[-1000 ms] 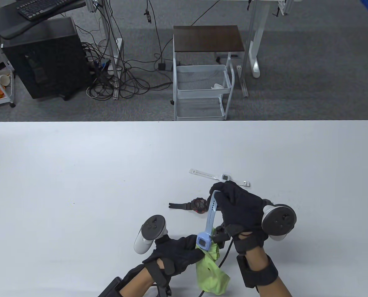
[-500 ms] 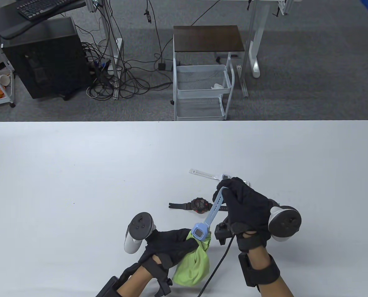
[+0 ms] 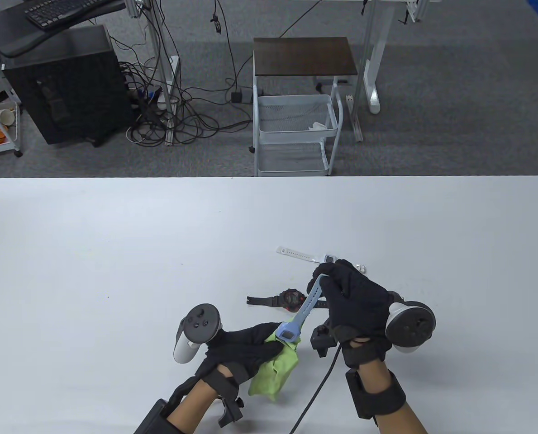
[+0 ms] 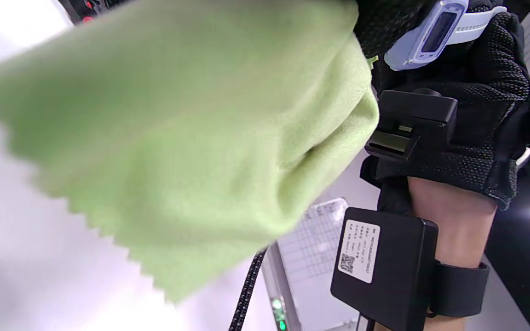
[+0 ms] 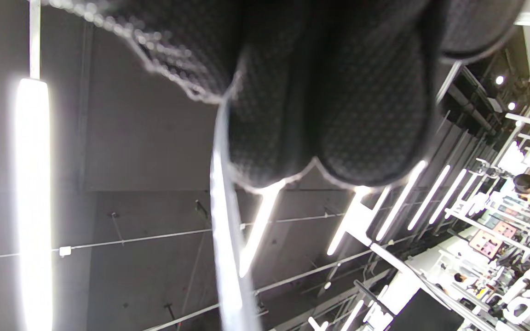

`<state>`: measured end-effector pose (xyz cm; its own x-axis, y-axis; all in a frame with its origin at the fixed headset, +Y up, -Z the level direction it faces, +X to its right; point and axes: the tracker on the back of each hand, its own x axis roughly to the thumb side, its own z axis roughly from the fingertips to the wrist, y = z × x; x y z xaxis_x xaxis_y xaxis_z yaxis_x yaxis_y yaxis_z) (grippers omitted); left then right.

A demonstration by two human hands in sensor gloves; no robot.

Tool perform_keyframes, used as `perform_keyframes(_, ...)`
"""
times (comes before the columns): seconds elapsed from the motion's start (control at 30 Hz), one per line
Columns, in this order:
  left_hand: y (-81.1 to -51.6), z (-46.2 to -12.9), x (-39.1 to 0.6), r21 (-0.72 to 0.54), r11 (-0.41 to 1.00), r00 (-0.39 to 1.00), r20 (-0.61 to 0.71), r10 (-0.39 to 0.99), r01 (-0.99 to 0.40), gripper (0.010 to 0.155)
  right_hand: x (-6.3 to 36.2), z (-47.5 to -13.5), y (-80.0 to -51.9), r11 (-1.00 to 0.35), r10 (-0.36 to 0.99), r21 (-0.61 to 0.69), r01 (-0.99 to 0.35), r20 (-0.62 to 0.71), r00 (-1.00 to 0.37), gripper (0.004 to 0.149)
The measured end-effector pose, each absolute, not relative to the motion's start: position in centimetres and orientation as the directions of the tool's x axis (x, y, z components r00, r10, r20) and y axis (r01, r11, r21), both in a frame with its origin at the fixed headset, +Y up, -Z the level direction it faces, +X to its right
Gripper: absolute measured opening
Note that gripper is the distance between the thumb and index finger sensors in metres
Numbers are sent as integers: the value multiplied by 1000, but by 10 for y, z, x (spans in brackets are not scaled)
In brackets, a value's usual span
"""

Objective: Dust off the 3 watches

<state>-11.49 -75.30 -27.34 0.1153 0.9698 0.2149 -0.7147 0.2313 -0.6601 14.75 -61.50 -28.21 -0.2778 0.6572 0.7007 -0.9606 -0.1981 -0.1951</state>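
Observation:
My right hand (image 3: 341,289) pinches the upper strap end of a light blue watch (image 3: 290,331), which hangs slanting down to the left above the table. My left hand (image 3: 250,346) grips a lime green cloth (image 3: 275,368) and presses it against the blue watch's case. In the left wrist view the cloth (image 4: 177,138) fills most of the frame, with the watch case (image 4: 430,32) at the top right. A black and red watch (image 3: 289,299) lies flat on the table just behind. A white watch (image 3: 316,258) lies farther back, partly hidden by my right hand. The right wrist view shows gloved fingertips (image 5: 361,115) and ceiling lights.
The white table (image 3: 115,248) spreads wide to the left and right. A black cable (image 3: 318,389) runs from my right wrist to the front edge. Beyond the far edge stand a white wire cart (image 3: 296,131) and a black computer tower (image 3: 65,86).
My left hand and the cloth have shifted left and farther back across the table. The blue watch's case followed, so the strap now slants more. The right hand stayed nearly in place.

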Motion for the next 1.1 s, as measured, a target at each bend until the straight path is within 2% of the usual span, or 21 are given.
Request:
perform_keyframes(0.27, -760, -273, -114, -657, 204, 105, 186, 977, -726, 49, 150, -283, -615, -171, 666, -192, -966, 700, -257, 40)
perform_keyframes(0.47, -757, -273, -115, -631, 269, 159, 226, 961, -728, 48, 150, -282, -615, -167, 661, -199, -966, 705, -259, 40)
perform_keyframes(0.77, -758, -275, -116, -638, 261, 163, 210, 964, -724, 47, 150, -282, -615, -154, 657, -202, -967, 710, -253, 39)
perform_keyframes(1.1, -754, -273, -121, -555, 383, 270, 276, 922, -739, 48, 149, -277, -611, -118, 646, -197, -973, 730, -226, 39)
